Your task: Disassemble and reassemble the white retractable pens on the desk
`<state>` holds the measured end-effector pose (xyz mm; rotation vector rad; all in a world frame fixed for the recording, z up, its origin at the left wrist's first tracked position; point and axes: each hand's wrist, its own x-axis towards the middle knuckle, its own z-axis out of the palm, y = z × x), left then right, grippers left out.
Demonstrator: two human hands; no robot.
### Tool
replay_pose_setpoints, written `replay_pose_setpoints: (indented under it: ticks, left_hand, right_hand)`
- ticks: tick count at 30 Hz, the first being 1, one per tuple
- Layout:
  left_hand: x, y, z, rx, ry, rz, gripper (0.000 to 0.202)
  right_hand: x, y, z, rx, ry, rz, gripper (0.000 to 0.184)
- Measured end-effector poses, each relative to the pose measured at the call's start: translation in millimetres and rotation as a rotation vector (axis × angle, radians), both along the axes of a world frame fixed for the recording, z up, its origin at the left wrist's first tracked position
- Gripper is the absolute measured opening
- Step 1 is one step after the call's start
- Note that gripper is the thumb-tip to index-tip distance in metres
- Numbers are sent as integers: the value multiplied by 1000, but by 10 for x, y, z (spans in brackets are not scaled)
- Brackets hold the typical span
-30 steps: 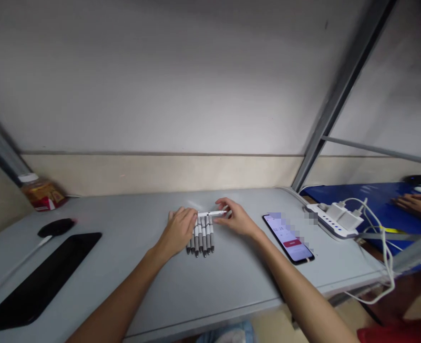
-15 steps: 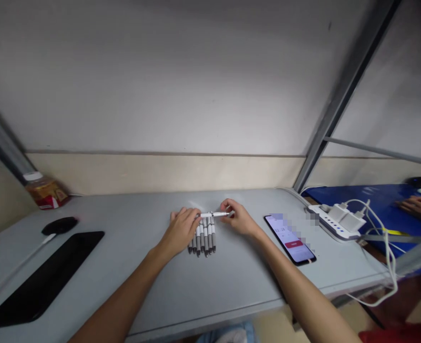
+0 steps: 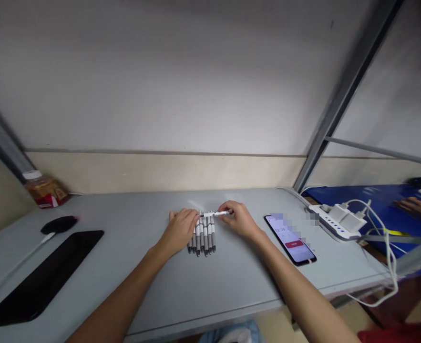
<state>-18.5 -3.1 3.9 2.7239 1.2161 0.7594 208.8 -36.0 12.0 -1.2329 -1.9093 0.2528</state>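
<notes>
1. A grey desk (image 3: 196, 283) stands against a pale wall (image 3: 181, 85); clock directions are taken from the pens, with 12 toward the wall.
2. The row of pens (image 3: 206, 240), grey and white, lies side by side at the clock's centre, tips toward 6.
3. Left hand (image 3: 179, 229), toward 9: fingers bent and closed on the near end of a white barrel (image 3: 207, 215) at the row's 12 o'clock end.
4. Right hand (image 3: 239, 220), toward 2: thumb and fingers pinched on a slim white piece (image 3: 220, 213) in line with the barrel; whether the two touch, I cannot tell.
5. A lit phone (image 3: 285, 234) lies toward 3, with a power strip (image 3: 328, 222) beyond it.
6. A bottle (image 3: 47, 193) stands between 9 and 10.
</notes>
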Motion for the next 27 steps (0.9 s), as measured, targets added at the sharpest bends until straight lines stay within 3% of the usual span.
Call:
replay_pose_setpoints:
  ticks: [9, 18, 27]
  left_hand:
    - [-39, 41, -7, -13, -8, 45, 31]
    - [-39, 47, 6, -40, 0, 63, 29]
    - [-49, 64, 7, -39, -1, 80, 29]
  right_hand:
    - [225, 66, -77, 23, -207, -200, 18]
    - [200, 51, -66, 113, -234, -143, 19]
    - [198, 60, -60, 145, -114, -70, 20]
